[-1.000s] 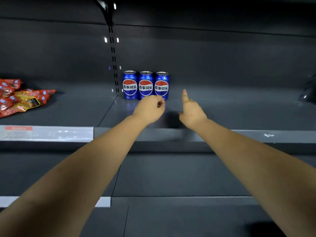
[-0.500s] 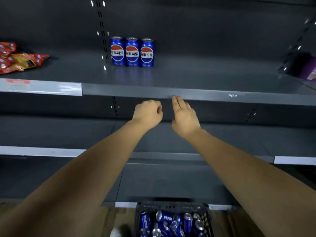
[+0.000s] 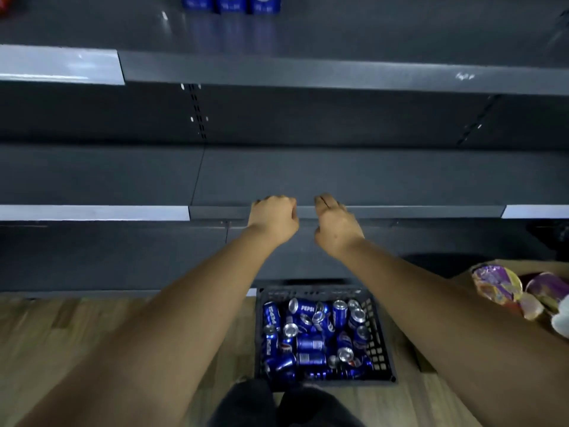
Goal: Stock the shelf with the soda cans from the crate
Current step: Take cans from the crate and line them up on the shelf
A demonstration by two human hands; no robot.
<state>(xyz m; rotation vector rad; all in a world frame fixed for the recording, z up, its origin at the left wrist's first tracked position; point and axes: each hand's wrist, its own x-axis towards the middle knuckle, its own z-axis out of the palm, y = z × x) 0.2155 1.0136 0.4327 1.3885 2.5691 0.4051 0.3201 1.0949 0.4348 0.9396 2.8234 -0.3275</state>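
Your left hand point(image 3: 272, 217) is clenched in a fist and holds nothing. It is in front of the front edge of the middle shelf point(image 3: 385, 180); I cannot tell if it touches it. Your right hand point(image 3: 334, 224) is just beside it, not touching, w/ fingers loosely bent and released, also w/ nothing in it. Both forearms reach forward above the crate point(image 3: 381, 337), a black plastic one w/ grid walls. It stands on the wood floor point(image 3: 61, 334) at the foot of the shelving, below the 2 hands. Inside it lie many blue Pepsi cans point(image 3: 309, 345) in a loose pile, some on the side, some w/ the silver top up. On the upper shelf point(image 3: 338, 35), at the top edge of the view, 3 blue cans point(image 3: 231, 3) stand upright in 1 row, close together; only their lower parts show. At the right, near the crate, are purple snack cups point(image 3: 495, 283).
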